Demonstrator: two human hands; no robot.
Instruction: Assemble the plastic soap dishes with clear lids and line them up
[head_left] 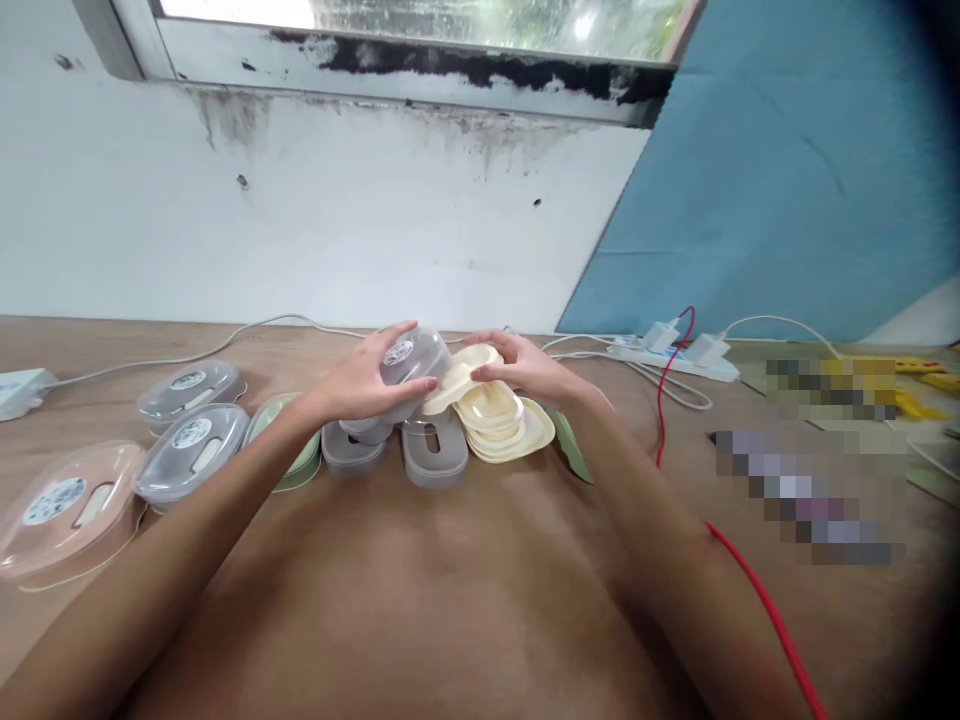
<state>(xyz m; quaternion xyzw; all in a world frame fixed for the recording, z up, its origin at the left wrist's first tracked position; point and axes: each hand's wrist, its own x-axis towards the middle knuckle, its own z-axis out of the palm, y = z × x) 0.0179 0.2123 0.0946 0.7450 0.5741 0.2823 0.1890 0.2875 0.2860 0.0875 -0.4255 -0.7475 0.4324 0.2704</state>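
My left hand [364,372] is closed round a clear plastic cover [427,350] with a round printed sticker, thumb in front and fingers behind. My right hand [534,368] grips a cream plastic piece [450,388], whose left edge meets the cover. Under my right hand lies a stack of cream pieces [499,430], rounded and shallow. Two clear covers, one on the left [352,448] and one on the right [435,455], rest on the table below my hands, each with an oblong slot.
To the left stand lidded cases: pink [75,510], two grey [193,455] and green [289,440]. A green piece [574,445] lies partly behind my right forearm. A power strip [675,355], white cables and a red cord [765,600] are on the right. The wall is behind.
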